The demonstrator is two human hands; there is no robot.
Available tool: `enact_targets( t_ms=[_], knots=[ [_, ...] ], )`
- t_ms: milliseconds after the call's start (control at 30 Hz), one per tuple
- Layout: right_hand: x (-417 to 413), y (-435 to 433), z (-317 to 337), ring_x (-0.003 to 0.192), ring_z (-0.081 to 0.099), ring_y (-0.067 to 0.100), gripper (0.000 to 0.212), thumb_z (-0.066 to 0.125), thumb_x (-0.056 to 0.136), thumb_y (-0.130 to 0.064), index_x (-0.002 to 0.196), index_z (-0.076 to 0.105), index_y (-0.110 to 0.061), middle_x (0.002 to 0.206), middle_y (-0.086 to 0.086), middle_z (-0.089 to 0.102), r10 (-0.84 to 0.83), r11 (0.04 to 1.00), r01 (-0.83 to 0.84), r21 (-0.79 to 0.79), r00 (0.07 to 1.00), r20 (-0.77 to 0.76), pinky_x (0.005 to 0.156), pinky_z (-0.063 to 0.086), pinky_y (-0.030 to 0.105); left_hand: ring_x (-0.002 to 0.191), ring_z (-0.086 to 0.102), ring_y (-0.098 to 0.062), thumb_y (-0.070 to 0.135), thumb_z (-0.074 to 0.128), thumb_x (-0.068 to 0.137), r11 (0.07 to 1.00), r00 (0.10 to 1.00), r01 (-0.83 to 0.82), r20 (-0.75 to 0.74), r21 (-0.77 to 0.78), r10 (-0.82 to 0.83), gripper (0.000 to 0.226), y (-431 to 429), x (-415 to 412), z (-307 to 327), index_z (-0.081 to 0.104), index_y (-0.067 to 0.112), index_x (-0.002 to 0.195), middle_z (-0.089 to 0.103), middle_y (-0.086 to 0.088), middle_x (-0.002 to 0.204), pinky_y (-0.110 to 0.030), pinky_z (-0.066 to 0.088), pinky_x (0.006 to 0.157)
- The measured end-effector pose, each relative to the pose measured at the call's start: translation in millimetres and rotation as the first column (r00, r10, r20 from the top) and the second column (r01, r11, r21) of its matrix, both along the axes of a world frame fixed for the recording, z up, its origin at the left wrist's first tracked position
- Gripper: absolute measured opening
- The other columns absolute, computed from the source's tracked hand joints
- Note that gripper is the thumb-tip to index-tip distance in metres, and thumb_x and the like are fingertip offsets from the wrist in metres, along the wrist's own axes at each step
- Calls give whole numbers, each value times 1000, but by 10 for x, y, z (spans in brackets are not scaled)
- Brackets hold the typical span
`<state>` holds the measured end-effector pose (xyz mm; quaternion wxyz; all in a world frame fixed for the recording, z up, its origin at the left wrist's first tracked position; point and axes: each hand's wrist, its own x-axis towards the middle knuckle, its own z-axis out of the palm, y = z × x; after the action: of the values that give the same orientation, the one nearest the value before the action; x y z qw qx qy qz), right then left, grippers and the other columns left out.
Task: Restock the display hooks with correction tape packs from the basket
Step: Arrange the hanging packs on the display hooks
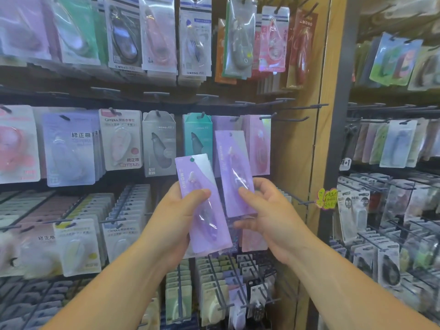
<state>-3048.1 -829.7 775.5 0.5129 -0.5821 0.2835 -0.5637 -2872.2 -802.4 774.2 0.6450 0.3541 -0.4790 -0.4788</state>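
My left hand [177,211] grips a purple correction tape pack [202,210], thumb across its front, tilted slightly with its hang hole at the top. My right hand [264,210] pinches a second purple pack [234,167] by its lower part, held upright just right of the first. Both packs are in front of the middle row of the display. Behind them hang more purple packs [258,144] on a hook [283,118] whose long end sticks out bare. The basket is out of sight.
Rows of hooks carry other tape packs: grey [159,144] and teal [197,136] ones left of the purple. A wooden post [307,148] borders the display on the right. Beyond it, another rack [390,186] holds more packs. Bare hook ends jut outward at several heights.
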Motion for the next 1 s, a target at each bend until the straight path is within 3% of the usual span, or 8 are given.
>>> enact_targets(
  t_ms=[100,200,333,467,633,767,867,1000],
  knots=[
    [-67,-91,76,81,72,15,22,60,102,-17,121,58,-9,106,6,73,-18,999,19,-36,1000,11,67,62,33,115,71,-41,11,67,98,1000,1000,-14,0,3,14,29,-27,37,-24,65,13,127,76,-15,121,-65,49,108],
    [-86,-195,183,83,72,19,19,59,103,-16,121,57,-9,111,10,70,-76,995,77,-70,997,21,64,61,31,121,67,-45,18,75,80,999,999,-32,11,-6,32,48,-28,44,-12,66,14,127,75,-17,123,-66,48,109],
    [-71,-320,268,89,70,20,18,59,104,-17,120,55,-11,122,11,66,-141,985,141,-98,990,10,65,61,29,107,73,-38,8,73,92,998,998,-56,14,-24,56,33,-29,59,9,67,13,124,75,-18,121,-62,52,106],
    [-44,-415,301,78,71,7,23,59,104,-17,124,54,-9,116,6,66,-173,980,172,-104,985,4,62,59,25,98,73,-30,17,78,79,997,997,-66,38,-51,68,47,-25,98,21,66,14,124,75,-17,121,-55,56,97],
    [32,-597,330,88,70,21,24,60,103,-22,125,55,-13,118,4,65,-251,966,247,-72,966,-64,65,62,30,96,75,-26,6,71,95,993,995,-87,35,-79,90,34,-19,153,22,65,14,128,78,-10,116,-45,56,88],
    [122,-754,363,82,66,23,20,60,103,-27,120,55,-18,111,-3,61,-285,959,282,-42,948,-143,72,63,31,91,76,-22,13,80,82,990,994,-93,38,-104,98,46,2,182,16,66,15,125,79,-8,112,-40,57,80],
    [188,-841,367,96,69,25,5,58,104,-29,108,54,-26,109,-7,60,-254,967,251,-43,945,-205,80,63,33,94,78,-23,12,91,70,987,990,-108,75,-122,118,62,2,190,-11,65,17,126,79,-7,112,-38,59,77],
    [228,-910,395,103,70,27,13,56,104,-31,115,54,-23,113,0,64,-262,965,260,-42,937,-232,83,63,36,94,78,-22,17,88,68,981,989,-112,77,-158,125,61,35,179,-31,64,18,125,80,-5,109,-31,61,70]
  ],
)
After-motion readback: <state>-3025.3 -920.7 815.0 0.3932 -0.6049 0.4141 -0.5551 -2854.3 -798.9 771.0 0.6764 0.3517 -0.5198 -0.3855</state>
